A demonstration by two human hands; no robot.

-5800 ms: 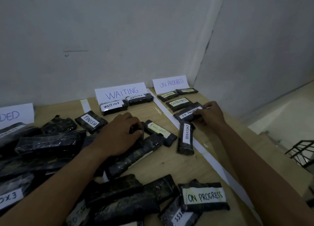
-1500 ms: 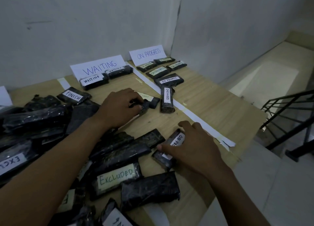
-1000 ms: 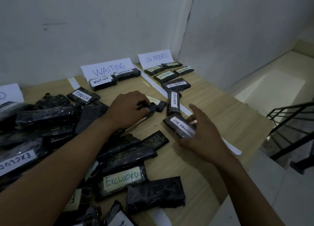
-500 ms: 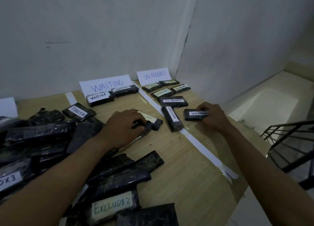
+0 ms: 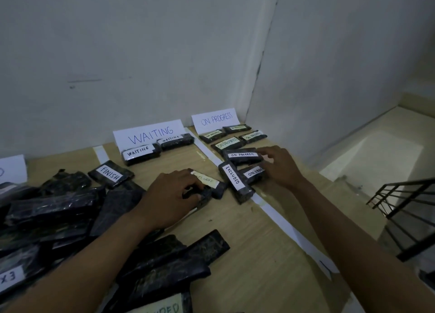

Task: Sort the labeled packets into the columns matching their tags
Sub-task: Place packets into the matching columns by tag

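My right hand (image 5: 280, 165) holds a black ON PROGRESS packet (image 5: 252, 173) flat on the table, below several other packets lined up under the ON PROGRESS sign (image 5: 215, 119). An EXCLUDED packet (image 5: 234, 181) lies lengthwise across the white tape strip (image 5: 282, 221), touching the held packet. My left hand (image 5: 171, 195) rests on the packet pile with fingers curled on a dark packet (image 5: 204, 196), beside a packet with a pale EXCLUDED tag (image 5: 209, 182). Two WAITING packets (image 5: 141, 153) sit under the WAITING sign (image 5: 148, 135).
A FINISH packet (image 5: 110, 174) lies left of centre. A heap of black packets (image 5: 51, 216) covers the left side and the near edge. The table's right edge (image 5: 367, 254) drops to a stairwell with a black railing (image 5: 407, 221). Walls meet behind the signs.
My right hand picked an ON PROGRESS packet from the near pile, carried it to the ON PROGRESS column and drew it in against the EXCLUDED packet. My left hand stayed on the pile.
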